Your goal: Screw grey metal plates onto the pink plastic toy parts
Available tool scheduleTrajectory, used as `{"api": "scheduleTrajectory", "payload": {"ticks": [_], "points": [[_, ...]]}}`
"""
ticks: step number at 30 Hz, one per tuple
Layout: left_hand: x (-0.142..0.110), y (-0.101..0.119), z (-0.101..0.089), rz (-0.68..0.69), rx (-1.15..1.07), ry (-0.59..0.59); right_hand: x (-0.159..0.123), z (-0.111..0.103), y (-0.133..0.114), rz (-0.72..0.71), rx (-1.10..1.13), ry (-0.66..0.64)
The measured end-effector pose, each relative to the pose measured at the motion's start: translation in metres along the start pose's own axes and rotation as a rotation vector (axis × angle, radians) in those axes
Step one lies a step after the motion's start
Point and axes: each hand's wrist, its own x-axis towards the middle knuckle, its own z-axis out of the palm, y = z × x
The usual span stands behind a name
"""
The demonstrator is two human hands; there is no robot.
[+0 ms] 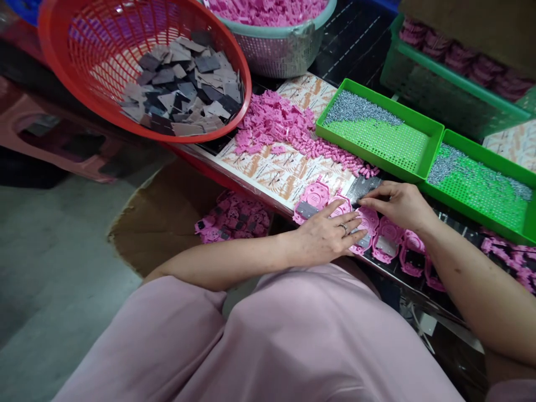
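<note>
A row of pink plastic housings [315, 196] with grey, white or black plates runs along the table's near edge. Over the housings in the middle of the row lies my left hand [324, 237], its fingers stretched out and slightly apart, touching them. My right hand [402, 205] hovers just beyond, thumb and forefinger pinched together above one housing; whatever is between the tips is too small to make out. Beside the fingertips a grey strip [363, 187] shows on the table. To the right of my hands, more housings [412, 254] continue the row, partly behind my right forearm.
Two green trays [435, 134] of small metal screws stand behind my hands. Left of them lies a heap of pink parts [274, 120]. A tilted red basket [247, 106] holds grey and black plates. Below the table, an open carton [142, 223] contains pink housings.
</note>
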Motion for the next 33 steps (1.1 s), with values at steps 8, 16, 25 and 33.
{"api": "scheduleTrajectory", "payload": {"ticks": [8, 16, 25, 33], "points": [[-0.001, 0.0, 0.002, -0.005, -0.017, 0.009, 0.001, -0.003, -0.003, 0.135, -0.235, 0.012], [0.001, 0.001, 0.002, -0.018, 0.006, 0.03, 0.025, -0.006, -0.022, -0.107, -0.489, 0.121], [0.003, -0.001, -0.001, -0.044, 0.008, -0.005, 0.033, -0.002, -0.035, -0.088, -0.595, 0.087], [0.002, 0.0, -0.004, -0.032, 0.015, -0.017, -0.005, -0.019, -0.007, 0.034, 0.148, 0.019]]}}
